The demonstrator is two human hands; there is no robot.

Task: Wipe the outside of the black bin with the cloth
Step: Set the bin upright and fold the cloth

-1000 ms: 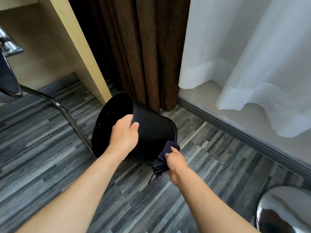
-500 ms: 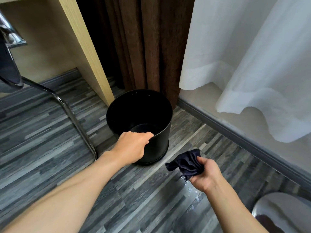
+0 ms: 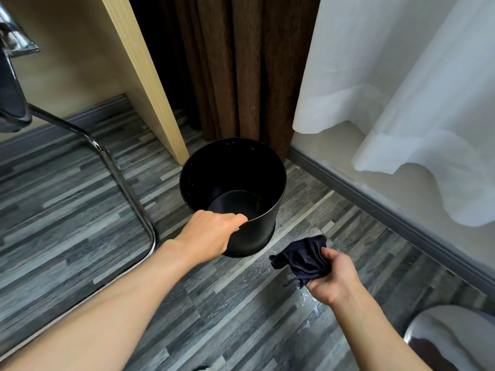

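The black bin [image 3: 257, 231] stands upright on the grey wood-look floor, empty, its mouth facing up. My left hand [image 3: 211, 232] grips the bin's near rim, fingers curled over the edge. My right hand [image 3: 333, 278] holds a crumpled dark cloth [image 3: 301, 259] to the right of the bin. The cloth hangs a little above the floor and is apart from the bin's wall.
A wooden desk panel [image 3: 150, 97] and a brown curtain [image 3: 241, 65] stand just behind the bin. A chrome chair frame [image 3: 126, 183] runs along the left. A white sheer curtain [image 3: 401, 84] and grey skirting [image 3: 388, 210] are at the right. A shiny metal object [image 3: 455, 338] sits bottom right.
A second ago the bin was tilted on its side with the cloth against its lower wall. The bin now stands upright, and my right hand has drawn the cloth away to the right.
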